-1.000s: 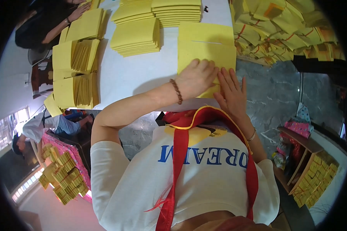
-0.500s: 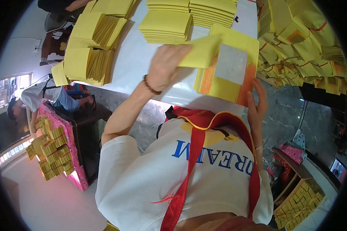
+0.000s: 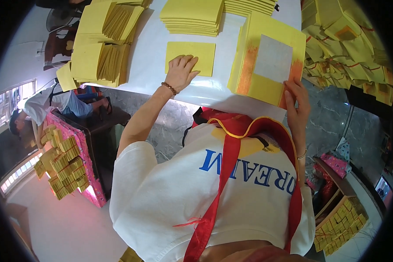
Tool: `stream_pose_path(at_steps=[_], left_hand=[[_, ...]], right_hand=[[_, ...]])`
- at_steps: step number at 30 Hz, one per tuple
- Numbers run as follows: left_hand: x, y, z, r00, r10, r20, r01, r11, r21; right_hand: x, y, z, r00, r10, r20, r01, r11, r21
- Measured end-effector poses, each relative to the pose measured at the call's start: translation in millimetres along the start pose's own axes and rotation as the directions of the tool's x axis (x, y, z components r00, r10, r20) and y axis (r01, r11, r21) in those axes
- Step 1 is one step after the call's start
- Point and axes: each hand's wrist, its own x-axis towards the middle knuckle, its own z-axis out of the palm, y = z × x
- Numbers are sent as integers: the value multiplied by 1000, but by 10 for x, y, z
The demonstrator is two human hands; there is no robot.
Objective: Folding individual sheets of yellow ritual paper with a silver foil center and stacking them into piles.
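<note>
My left hand (image 3: 182,75) lies with spread fingers on a small folded yellow paper (image 3: 203,52) on the white table. To its right is a stack of yellow paper sheets (image 3: 262,89); the top one bears a silver-white square (image 3: 273,58) and orange bands. My right hand (image 3: 298,99) rests at the stack's near right corner, fingertips touching the edge and thumb apart. Beyond my left hand stands a neat pile of folded yellow papers (image 3: 191,18).
Fanned bundles of folded yellow paper (image 3: 86,65) line the table's left side. Tied yellow bundles (image 3: 349,48) heap up at the right. At far left, a person (image 3: 52,102) is near a pink-covered table (image 3: 88,168) with more bundles. A shelf (image 3: 338,192) stands lower right.
My left hand has brought the folded paper down from beside the stack and laid it flat on the table. My right hand stays at the stack's corner. The whole view has shifted slightly.
</note>
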Motion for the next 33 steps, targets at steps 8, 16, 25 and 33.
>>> stream_pose_path(at_steps=[8,16,25,33], left_hand=[[166,92,-263,996,56,76,-65,991,117],[776,858,-865,953,250,-170,-289,920,-264],[972,1378,-962,848,524,-75,-511,774,-374],[1120,1353,-999,919,367,143,-193,736,-648]], right_hand=[[110,115,-35,998,-52,-33,51,999,-16],[157,202,-32,989,-124,74,125,992,-11],[120,339,-20,995,11,95,-38,956,289],[81,452,-15,993,59,100,-101,862,497]])
